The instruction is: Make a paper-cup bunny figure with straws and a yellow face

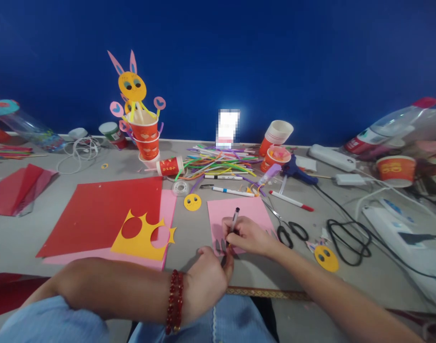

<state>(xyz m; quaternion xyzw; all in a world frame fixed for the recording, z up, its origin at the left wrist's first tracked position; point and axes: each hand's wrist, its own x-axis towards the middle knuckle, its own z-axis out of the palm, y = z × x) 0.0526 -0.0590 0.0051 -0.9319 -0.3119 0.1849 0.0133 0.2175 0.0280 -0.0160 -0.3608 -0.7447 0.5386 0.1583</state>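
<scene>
My right hand [244, 234] is closed around a black-capped pen [235, 219], its tip low over a pink sheet [239, 207]. At the sheet's near edge, my left hand [211, 269] has its fingers bent beside the pen tip; what they press or hold is too small to name. Small grey oval shapes [218, 245] lie on the pink paper between the hands. A round yellow face [193, 202] rests just beyond the sheet's left corner. Black-handled scissors [285, 234] lie to the right of the sheet, near my right wrist.
Red paper [107, 205] and cut yellow paper [141, 243] lie left. Behind are pipe cleaners [221, 162], markers [233, 191] and a decorated cup stack [143, 133]. A blue glue gun [298, 172], its black cable and a yellow bunny face [326, 258] are at right.
</scene>
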